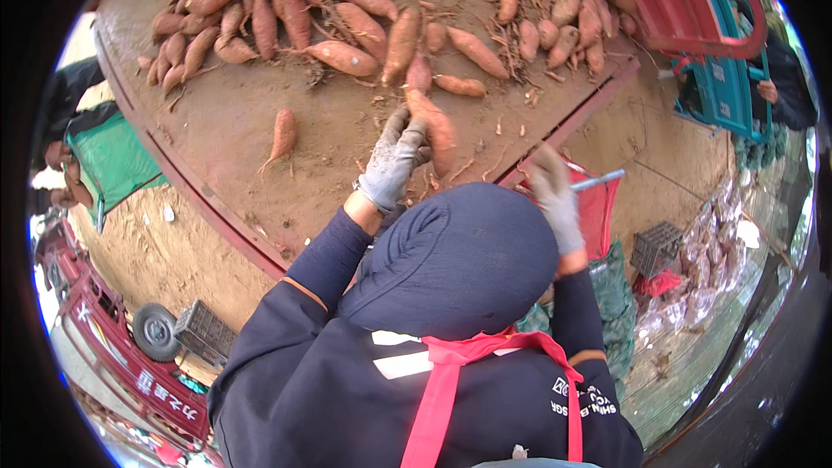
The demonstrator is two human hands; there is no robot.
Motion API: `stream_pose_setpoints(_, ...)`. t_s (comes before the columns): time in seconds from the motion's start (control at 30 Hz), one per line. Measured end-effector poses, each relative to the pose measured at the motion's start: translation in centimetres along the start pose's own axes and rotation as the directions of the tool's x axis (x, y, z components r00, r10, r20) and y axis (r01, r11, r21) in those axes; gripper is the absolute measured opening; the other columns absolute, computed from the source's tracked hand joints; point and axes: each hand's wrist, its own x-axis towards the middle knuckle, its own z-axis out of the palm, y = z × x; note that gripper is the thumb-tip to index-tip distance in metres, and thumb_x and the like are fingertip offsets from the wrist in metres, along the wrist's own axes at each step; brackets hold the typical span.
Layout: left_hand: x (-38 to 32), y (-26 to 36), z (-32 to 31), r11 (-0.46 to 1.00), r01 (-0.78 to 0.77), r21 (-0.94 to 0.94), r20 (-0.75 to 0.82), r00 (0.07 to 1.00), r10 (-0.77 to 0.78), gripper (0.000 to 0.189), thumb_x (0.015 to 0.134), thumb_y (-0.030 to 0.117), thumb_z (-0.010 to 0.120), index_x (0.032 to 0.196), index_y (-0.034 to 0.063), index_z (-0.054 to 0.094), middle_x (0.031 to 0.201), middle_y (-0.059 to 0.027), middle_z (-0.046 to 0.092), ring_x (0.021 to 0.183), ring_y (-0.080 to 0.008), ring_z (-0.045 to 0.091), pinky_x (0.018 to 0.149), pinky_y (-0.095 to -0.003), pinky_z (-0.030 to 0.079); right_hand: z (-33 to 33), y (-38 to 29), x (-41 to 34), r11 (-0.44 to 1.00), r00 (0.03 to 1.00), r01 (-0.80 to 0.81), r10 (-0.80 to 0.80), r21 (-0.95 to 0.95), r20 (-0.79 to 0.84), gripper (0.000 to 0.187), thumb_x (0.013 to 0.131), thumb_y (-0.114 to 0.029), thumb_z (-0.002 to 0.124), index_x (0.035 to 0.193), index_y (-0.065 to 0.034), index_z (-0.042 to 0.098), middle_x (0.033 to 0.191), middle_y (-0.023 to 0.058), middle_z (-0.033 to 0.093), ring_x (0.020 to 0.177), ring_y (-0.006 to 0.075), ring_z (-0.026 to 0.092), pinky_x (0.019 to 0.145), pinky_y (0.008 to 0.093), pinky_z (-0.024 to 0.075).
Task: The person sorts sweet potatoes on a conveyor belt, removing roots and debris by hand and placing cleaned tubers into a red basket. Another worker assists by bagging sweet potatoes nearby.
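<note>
My left hand (396, 159), in a soiled grey-white knit glove, has its fingers on a large sweet potato (434, 133) at the near part of the flat truck bed (221, 136). My right hand (552, 192), gloved the same way and blurred, is over the bed's right edge, its fingers near a red bag or basket (595, 208) with a pale blue bar (597, 181). No sweet potato shows in it. A small sweet potato (283, 133) lies alone to the left. Beyond my hands spread a large heap of sweet potatoes (279, 13) and a smaller heap (572, 19).
A red metal tailgate (682, 0) and a teal frame (721, 88) stand at upper right. A green sling basket (117, 149) is at left. Black crates (656, 249) (205, 331), green mesh sacks (614, 312) and a red three-wheeled truck (130, 364) stand around. Other people are at both sides.
</note>
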Motion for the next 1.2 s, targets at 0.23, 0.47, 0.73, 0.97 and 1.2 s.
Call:
stream_pose_setpoints(0.23,-0.7,0.3,-0.8,0.994,0.058,-0.092,0.124,0.991,-0.046,0.04,0.112,0.027,0.051,0.143,0.0024,0.057,0.125,-0.012,0.068,0.108,-0.023,0.069,0.095,-0.0357,0.058,9.2,-1.9,3.4,0.863,0.921,-0.31,0.168,0.398,0.352,0.081,0.093,-0.014,0.077,0.161,-0.0051,0.035,0.151,0.019,0.052,0.141,0.0279,0.05,0.115,0.0387,0.0446)
stream_pose_setpoints(0.47,5.6,6.5,-9.6,-0.22,-0.29,0.931,0.357,0.614,0.703,0.056,0.084,0.01,0.08,0.137,0.014,0.063,0.136,-0.0107,0.061,0.128,-0.0314,0.058,0.111,-0.0443,0.047,8.8,-0.5,3.8,0.988,0.993,0.116,-0.112,-0.099,0.038,0.078,0.083,-0.003,0.082,0.153,-0.0016,0.048,0.146,0.011,0.057,0.129,0.0204,0.059,0.108,0.0317,0.0494)
stream_pose_setpoints(0.73,11.6,10.1,-12.6,-0.557,-0.164,0.814,0.499,0.688,0.526,0.06,0.077,0.022,0.081,0.134,0.0293,0.064,0.13,-0.0017,0.062,0.121,-0.0257,0.058,0.102,-0.0465,0.046,9.0,-1.2,5.4,0.983,0.98,-0.173,0.165,0.061,0.111,0.067,0.088,-0.015,0.08,0.147,0.003,0.053,0.127,0.0111,0.066,0.101,0.015,0.065,0.087,0.0293,0.0557)
stream_pose_setpoints(0.97,6.8,10.5,-11.2,-0.144,-0.305,0.941,0.331,0.75,0.573,0.061,0.085,0.03,0.081,0.14,0.0111,0.06,0.116,-0.0148,0.068,0.106,-0.0379,0.065,0.093,-0.0449,0.053,3.8,1.3,14.4,0.98,0.993,0.106,-0.114,-0.167,-0.038,0.055,0.1,-0.027,0.068,0.146,-0.0008,0.053,0.123,0.0142,0.066,0.109,0.0255,0.064,0.093,0.0367,0.0548)
stream_pose_setpoints(1.2,3.7,2.2,-9.4,0.807,0.088,-0.584,0.2,0.979,0.038,0.045,0.109,0.038,0.054,0.143,0.0079,0.055,0.134,-0.0095,0.067,0.119,-0.0275,0.066,0.106,-0.0422,0.053,10.0,-0.7,11.5,0.895,0.914,0.312,-0.374,-0.318,-0.155,0.032,0.099,-0.019,0.07,0.125,0.0005,0.065,0.133,0.0188,0.063,0.121,0.03,0.061,0.107,0.0398,0.0479)
